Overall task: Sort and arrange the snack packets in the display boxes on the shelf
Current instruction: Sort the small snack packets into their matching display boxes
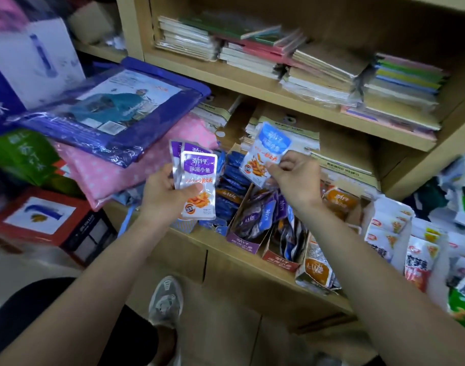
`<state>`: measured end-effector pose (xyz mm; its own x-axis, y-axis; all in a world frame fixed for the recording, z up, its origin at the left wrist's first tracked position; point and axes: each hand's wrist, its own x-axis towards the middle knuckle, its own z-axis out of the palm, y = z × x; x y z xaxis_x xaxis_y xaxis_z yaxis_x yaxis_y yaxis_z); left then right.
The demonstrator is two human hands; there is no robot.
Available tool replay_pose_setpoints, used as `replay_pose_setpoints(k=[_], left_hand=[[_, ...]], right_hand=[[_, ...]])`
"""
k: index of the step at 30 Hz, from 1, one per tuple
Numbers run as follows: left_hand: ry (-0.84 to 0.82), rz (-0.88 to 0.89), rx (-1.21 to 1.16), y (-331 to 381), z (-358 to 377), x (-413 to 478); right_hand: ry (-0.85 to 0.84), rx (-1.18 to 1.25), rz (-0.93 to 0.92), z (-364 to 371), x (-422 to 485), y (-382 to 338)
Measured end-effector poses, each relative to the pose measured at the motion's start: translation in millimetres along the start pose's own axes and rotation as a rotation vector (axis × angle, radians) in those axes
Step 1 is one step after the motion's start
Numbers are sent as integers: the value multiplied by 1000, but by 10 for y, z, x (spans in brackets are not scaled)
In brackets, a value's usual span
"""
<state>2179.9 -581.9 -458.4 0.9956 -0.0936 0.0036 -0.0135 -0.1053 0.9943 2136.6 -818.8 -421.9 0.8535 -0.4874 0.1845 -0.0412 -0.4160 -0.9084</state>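
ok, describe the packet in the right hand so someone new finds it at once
Start at the wooden shelf unit; on its lower ledge sits a row of open display boxes. Above them the right hand pinches one snack packet. It is the only light-blue-topped one held up; the packets in the left hand have purple tops.
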Motion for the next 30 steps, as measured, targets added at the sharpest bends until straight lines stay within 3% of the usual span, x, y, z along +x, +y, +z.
replay_pose_setpoints(k=[4,11,16,20,25,30], left_hand=[[43,-26,-38,-3,-86,82],[53,-26,-74,57,-178,130],[48,-20,-83,114,-220,82],[46,-8,-69,124,-272,77],[50,-1,-81,148,-299,50],[36,8,-81,174,-300,11]], right_hand=[[-36,-186,-79,249,218,40],[-62,-274,-132,424,381,6],[-307,-685,-154,483,362,-7],[-364,-609,-145,446,353,-153],[-232,-593,-332,370,60,-202],[-564,-805,-367,436,-186,-1]])
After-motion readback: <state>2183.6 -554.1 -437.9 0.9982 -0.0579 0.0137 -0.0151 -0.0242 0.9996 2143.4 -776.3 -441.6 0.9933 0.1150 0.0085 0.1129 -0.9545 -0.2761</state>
